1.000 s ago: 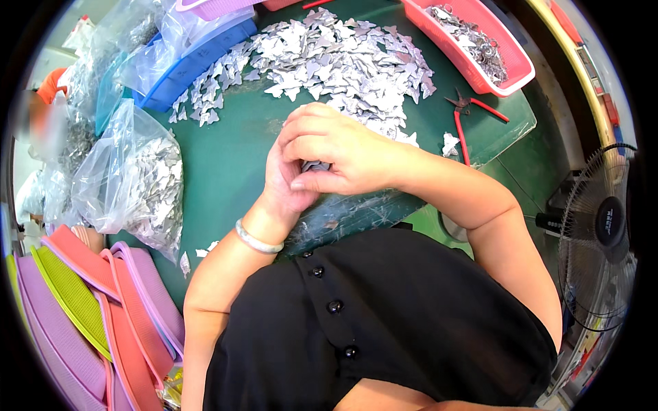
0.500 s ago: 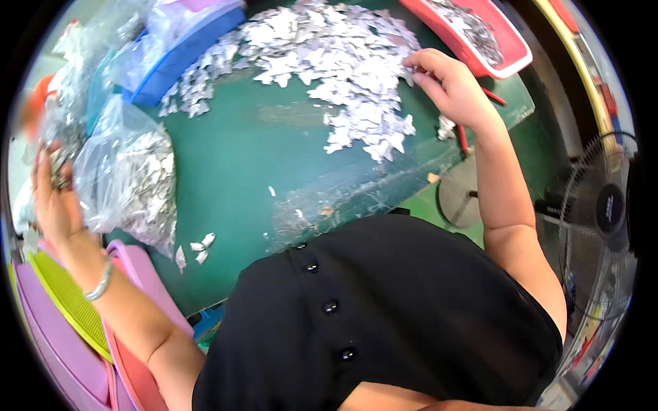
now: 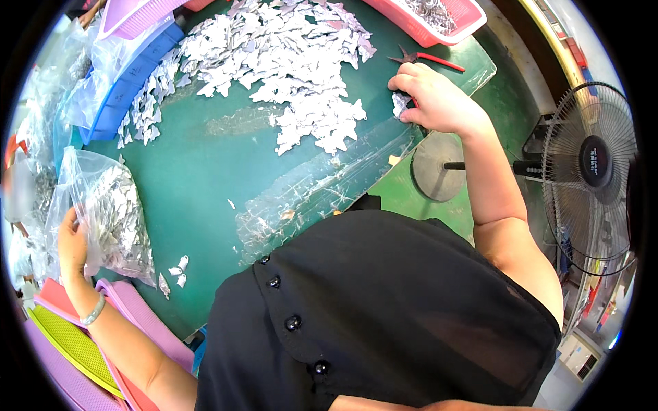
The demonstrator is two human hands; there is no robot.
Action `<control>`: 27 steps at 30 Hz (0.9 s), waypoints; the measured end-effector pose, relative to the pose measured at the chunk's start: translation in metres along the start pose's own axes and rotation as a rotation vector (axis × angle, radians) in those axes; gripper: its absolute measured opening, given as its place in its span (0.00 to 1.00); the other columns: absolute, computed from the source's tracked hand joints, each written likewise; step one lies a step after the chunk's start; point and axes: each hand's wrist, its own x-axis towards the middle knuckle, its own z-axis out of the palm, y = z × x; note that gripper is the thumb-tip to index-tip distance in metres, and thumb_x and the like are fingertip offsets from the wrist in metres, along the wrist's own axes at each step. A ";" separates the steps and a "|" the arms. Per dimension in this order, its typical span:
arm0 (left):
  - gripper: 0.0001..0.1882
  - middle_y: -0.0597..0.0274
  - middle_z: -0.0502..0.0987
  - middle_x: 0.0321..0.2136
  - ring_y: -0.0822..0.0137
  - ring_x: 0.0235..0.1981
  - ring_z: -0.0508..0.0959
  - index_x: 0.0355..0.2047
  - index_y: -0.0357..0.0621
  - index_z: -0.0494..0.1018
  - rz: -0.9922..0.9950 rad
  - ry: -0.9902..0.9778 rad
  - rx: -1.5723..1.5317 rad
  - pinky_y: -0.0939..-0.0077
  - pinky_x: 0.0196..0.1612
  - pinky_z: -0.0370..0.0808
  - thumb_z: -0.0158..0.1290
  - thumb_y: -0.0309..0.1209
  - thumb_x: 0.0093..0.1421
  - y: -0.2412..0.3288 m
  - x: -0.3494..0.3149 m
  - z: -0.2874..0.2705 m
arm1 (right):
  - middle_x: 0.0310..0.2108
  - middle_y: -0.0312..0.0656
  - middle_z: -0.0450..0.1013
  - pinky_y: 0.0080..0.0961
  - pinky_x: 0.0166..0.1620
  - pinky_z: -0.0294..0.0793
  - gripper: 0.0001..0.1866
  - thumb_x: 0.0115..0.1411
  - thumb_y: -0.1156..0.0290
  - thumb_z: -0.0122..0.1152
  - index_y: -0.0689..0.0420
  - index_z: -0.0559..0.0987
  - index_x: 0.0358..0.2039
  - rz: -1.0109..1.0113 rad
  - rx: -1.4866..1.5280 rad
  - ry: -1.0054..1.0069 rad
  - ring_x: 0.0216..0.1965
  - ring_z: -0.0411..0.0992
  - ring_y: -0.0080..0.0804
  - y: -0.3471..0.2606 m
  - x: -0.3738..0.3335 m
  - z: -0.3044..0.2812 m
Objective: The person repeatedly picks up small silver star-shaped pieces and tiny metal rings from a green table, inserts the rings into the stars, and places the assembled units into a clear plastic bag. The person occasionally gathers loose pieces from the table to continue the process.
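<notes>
My left hand (image 3: 72, 246) is at the near-left side of a clear plastic bag (image 3: 127, 212) filled with small silver pieces, its fingers curled at the bag's loose edge. At the right end of the table my right hand (image 3: 432, 96) is closed around a small clump of silver pieces (image 3: 399, 104), thumb below and fingers above. Red-handled pliers (image 3: 439, 61) lie against this hand, partly hidden under it. A wide spread of flat, silvery-white, star-like pieces (image 3: 308, 103) covers the far middle of the green table (image 3: 185, 198).
A blue bin (image 3: 130, 85) stands far left, and a pink basket (image 3: 473, 17) with metal bits at the far right. A few loose pieces (image 3: 179, 270) lie near the bag. Stacked coloured baskets (image 3: 75, 349) are at lower left; a fan (image 3: 593, 161) stands at right.
The view has shifted right. My right hand has left the spread pieces and come down over the small clump by the pliers. My left hand has moved in to the bag's edge.
</notes>
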 end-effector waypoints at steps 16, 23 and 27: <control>0.08 0.63 0.74 0.29 0.75 0.27 0.72 0.34 0.39 0.74 0.607 -0.022 -0.311 0.83 0.31 0.70 0.53 0.24 0.52 0.166 -0.065 0.211 | 0.22 0.26 0.65 0.10 0.29 0.63 0.09 0.50 0.80 0.59 0.61 0.70 0.33 0.123 1.049 0.019 0.25 0.62 0.09 -0.040 0.043 0.026; 0.13 0.57 0.72 0.29 0.62 0.28 0.73 0.37 0.38 0.72 0.706 -0.096 -0.123 0.74 0.32 0.71 0.55 0.26 0.50 0.173 -0.060 0.241 | 0.25 0.40 0.69 0.25 0.35 0.69 0.10 0.49 0.75 0.58 0.62 0.75 0.33 0.228 0.101 0.185 0.29 0.69 0.31 0.012 0.022 0.017; 0.18 0.58 0.70 0.29 0.66 0.26 0.71 0.41 0.39 0.70 0.835 -0.017 -0.017 0.76 0.30 0.70 0.57 0.27 0.48 0.182 -0.057 0.263 | 0.34 0.43 0.69 0.31 0.42 0.67 0.12 0.47 0.73 0.60 0.61 0.75 0.34 0.075 -0.085 0.353 0.39 0.67 0.41 -0.006 0.021 0.023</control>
